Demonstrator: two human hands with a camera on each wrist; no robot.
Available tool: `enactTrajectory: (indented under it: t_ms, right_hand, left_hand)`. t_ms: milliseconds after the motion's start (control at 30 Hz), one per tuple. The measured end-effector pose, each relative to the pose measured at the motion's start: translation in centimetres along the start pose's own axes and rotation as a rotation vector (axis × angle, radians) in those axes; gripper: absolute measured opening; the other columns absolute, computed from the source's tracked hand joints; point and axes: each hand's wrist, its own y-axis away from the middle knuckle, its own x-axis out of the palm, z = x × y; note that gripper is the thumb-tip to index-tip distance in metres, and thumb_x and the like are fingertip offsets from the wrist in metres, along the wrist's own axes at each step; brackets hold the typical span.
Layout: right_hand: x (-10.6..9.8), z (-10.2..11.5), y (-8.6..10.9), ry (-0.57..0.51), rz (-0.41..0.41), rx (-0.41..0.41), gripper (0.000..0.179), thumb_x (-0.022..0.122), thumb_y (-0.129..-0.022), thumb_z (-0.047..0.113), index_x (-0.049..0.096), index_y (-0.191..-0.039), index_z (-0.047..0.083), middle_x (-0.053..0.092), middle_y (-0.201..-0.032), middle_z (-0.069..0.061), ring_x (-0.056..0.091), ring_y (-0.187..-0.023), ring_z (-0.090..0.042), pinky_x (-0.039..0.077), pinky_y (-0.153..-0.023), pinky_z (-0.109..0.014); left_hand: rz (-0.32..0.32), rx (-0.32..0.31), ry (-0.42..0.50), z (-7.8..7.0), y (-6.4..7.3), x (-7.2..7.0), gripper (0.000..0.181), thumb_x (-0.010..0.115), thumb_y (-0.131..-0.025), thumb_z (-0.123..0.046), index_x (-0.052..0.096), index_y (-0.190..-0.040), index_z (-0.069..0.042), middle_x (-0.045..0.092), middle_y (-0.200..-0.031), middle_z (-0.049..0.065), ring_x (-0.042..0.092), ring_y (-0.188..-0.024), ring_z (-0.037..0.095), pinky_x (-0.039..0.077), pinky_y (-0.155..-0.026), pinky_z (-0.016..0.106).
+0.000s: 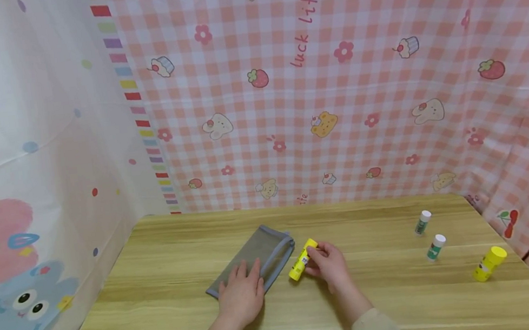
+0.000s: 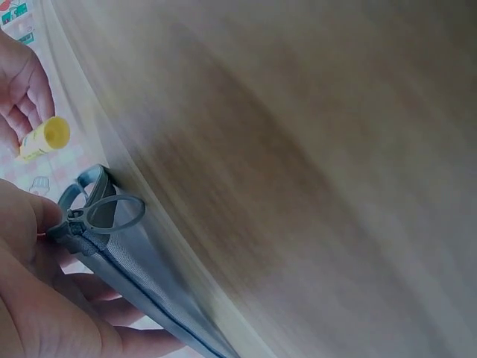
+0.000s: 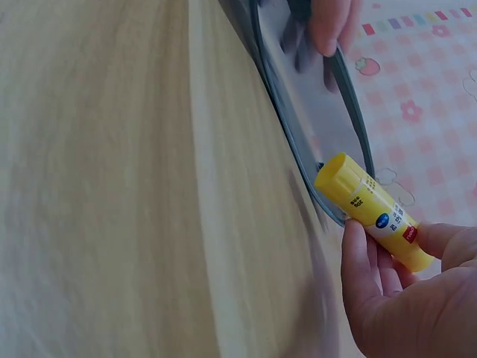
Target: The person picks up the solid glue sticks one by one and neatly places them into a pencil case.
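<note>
A grey mesh zip pouch [image 1: 250, 251] lies slanted on the table, its zipped side facing right. My left hand [image 1: 241, 294] is over it, fingers spread across the top and thumb at the zipper edge. In the right wrist view, that hand holds the upper edge of the pouch [image 3: 305, 112], and its mouth gapes. A ring-shaped zipper pull [image 2: 115, 214] shows near the left thumb. My right hand [image 1: 328, 264] pinches a yellow glue stick [image 3: 376, 215] between thumb and fingers, just right of the pouch mouth, tilted with one end toward it.
To the right stand two small glue sticks with white caps, one farther back [image 1: 423, 222] and one nearer [image 1: 436, 248]. A larger yellow glue stick [image 1: 489, 263] is by the table's right edge. Patterned cloth [image 1: 290, 129] hangs behind the wooden table [image 1: 168, 263] and at both sides.
</note>
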Motion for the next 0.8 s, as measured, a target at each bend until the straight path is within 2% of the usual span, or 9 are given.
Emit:
enactTrajectory:
  t_ms: [533, 800]
  right_hand:
    - [2.4, -0.7, -0.2, -0.038, 0.054, 0.038, 0.031, 0.057, -0.099, 0.005, 0.049, -0.12, -0.015, 0.061, -0.093, -0.011, 0.065, -0.072, -0.015, 0.06, -0.068, -0.036]
    - [3.3, -0.7, -0.3, -0.007, 0.048, 0.069, 0.03, 0.058, -0.099, 0.006, 0.05, -0.12, -0.015, 0.061, -0.092, -0.011, 0.064, -0.071, -0.014, 0.06, -0.069, -0.036]
  left_hand:
    - [0.005, -0.004, -0.005, 0.2, -0.2, 0.3, 0.046, 0.051, -0.101, -0.029, 0.052, -0.145, -0.014, 0.049, -0.143, 0.022, 0.045, -0.131, 0.043, 0.035, -0.096, 0.073]
    - [0.008, -0.009, -0.003, 0.1, -0.2, 0.2, 0.046, 0.052, -0.101, -0.029, 0.053, -0.144, -0.014, 0.049, -0.143, 0.023, 0.044, -0.131, 0.043, 0.035, -0.096, 0.073]
